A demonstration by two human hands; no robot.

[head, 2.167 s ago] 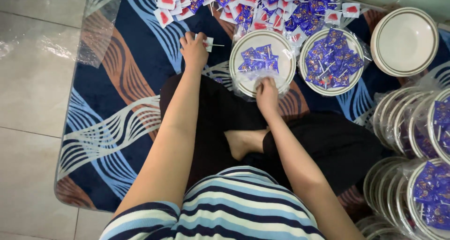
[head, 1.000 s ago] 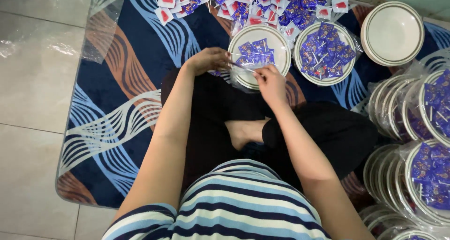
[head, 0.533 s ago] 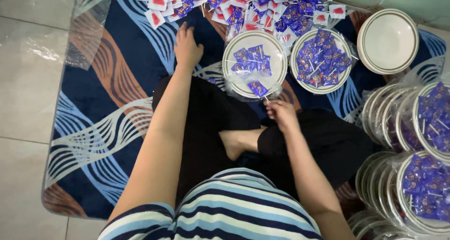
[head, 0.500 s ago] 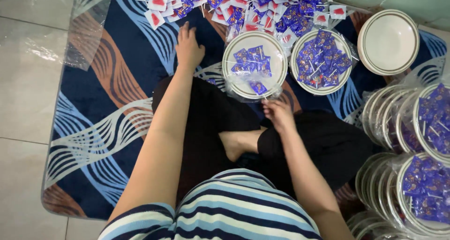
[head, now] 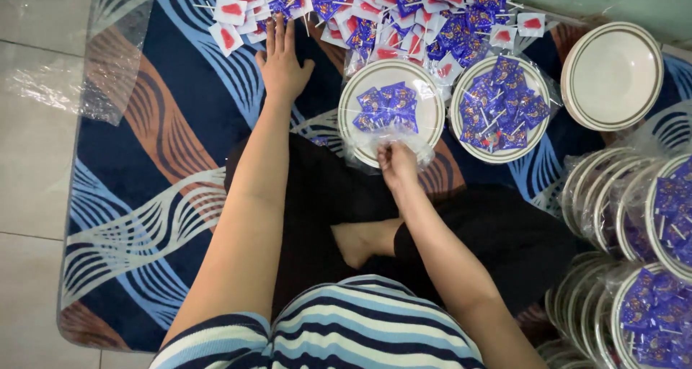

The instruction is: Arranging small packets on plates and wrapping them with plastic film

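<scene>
My left hand (head: 280,61) lies flat with spread fingers on the rug, its fingertips at the edge of a pile of small wrapped lollipops (head: 375,12) in blue and red-and-white wrappers. My right hand (head: 397,163) pinches the clear plastic bag (head: 422,147) at the near rim of a white plate (head: 431,109). That plate carries a few blue lollipops (head: 387,107) inside the bag. Right of it a second bagged plate (head: 461,135) is full of blue lollipops.
An empty white bowl (head: 611,75) sits at the far right. Stacks of bagged, filled plates (head: 638,268) crowd the right side. A loose clear plastic bag (head: 108,88) lies at the rug's left edge. Blue patterned rug (head: 158,167) on tile floor (head: 32,160); my crossed legs (head: 346,218) are in front.
My left hand went from the plate's rim out to the lollipop pile and now lies flat there. My right hand stays at the plate's near edge, gripping the bag.
</scene>
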